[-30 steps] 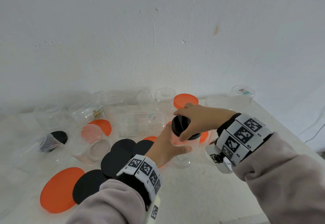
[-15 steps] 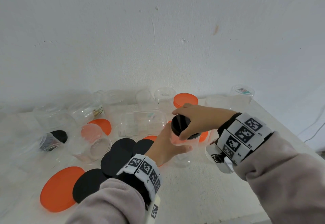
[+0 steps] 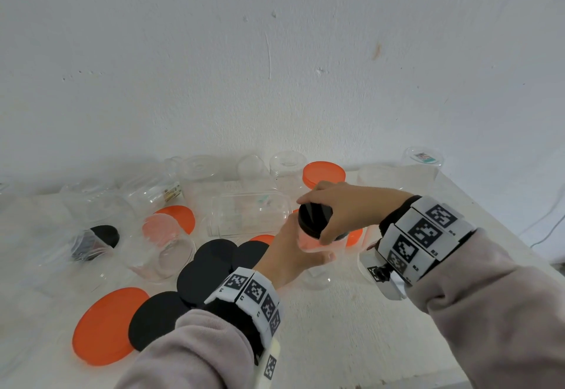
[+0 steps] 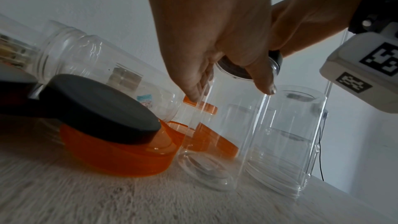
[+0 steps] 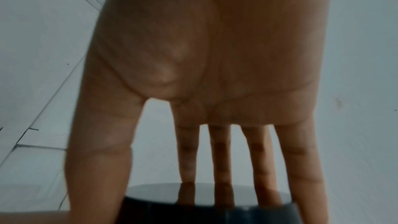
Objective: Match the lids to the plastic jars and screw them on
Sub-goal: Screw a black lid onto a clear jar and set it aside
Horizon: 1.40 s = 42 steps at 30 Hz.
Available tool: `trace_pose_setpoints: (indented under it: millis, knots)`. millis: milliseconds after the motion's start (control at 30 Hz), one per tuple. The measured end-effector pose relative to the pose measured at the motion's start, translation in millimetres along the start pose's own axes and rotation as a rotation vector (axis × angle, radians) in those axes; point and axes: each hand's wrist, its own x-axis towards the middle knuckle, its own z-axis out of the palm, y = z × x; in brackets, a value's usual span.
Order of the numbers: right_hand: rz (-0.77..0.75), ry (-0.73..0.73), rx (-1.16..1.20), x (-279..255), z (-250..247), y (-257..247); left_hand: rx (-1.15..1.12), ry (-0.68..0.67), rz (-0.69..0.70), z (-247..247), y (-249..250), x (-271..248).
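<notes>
Head view: the left hand [image 3: 286,258] was wrapped around the upper body of a tall clear jar [image 3: 316,262] standing upright on the white table [image 3: 351,343], near its middle. The right hand [image 3: 348,210] reached over the jar mouth, thumb and fingers curled down onto the rim of a small black lid [image 3: 315,219] sitting on that mouth. How far the lid was threaded could not be told.

Left wrist view: the jar [image 4: 226,125] appeared empty, its base on the table; the lid [image 4: 247,67] showed through the neck. Just beside it stood a second clear jar [image 4: 286,142], mouth down, also empty. A long clear jar [image 4: 103,67] lay on its side behind, with nothing loose seen inside. A black lid [image 4: 101,110] rested on an upturned orange lid [image 4: 120,152].

Right wrist view: the fingers [image 5: 221,168] ran down to the lid [image 5: 211,207] top and edge, thumb on the side.

Head view, left of the hands: loose black lids [image 3: 211,269], a large orange lid [image 3: 107,326], and further clear jars [image 3: 165,248] on their sides. One jar [image 3: 88,243] held something dark, not identifiable. An orange-lidded jar [image 3: 324,173] stood at the back.
</notes>
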Motion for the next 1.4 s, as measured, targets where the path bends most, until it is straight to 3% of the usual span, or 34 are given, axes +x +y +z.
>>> trace_pose_setpoints:
  millis: [200, 400, 533, 700, 900, 1033, 1233, 1400]
  knots:
    - [0.09, 0.127, -0.083, 5, 5, -4, 0.028, -0.038, 0.032, -4, 4, -2]
    - [0.069, -0.015, -0.057, 4, -3, -6, 0.018, -0.002, 0.0, -1, 1, -2]
    - [0.038, 0.028, -0.019, 2, -3, -4, 0.006, -0.007, -0.003, 0, 0, -2]
    - [0.106, 0.133, -0.055, 4, 8, -2, -0.004, -0.021, 0.03, -2, 0, -1]
    - [0.044, 0.03, 0.019, 3, 3, 0, 0.006, -0.019, 0.012, -1, -1, -1]
    - [0.035, 0.129, 0.039, 3, 6, 2, 0.02, -0.039, 0.023, -2, -2, 1]
    - [0.173, 0.321, -0.057, 5, 26, 1, -0.022, -0.015, -0.014, -2, -4, -1]
    - [0.054, 0.112, 0.111, -1, 14, 1, -0.044, -0.043, -0.008, -2, -4, 0]
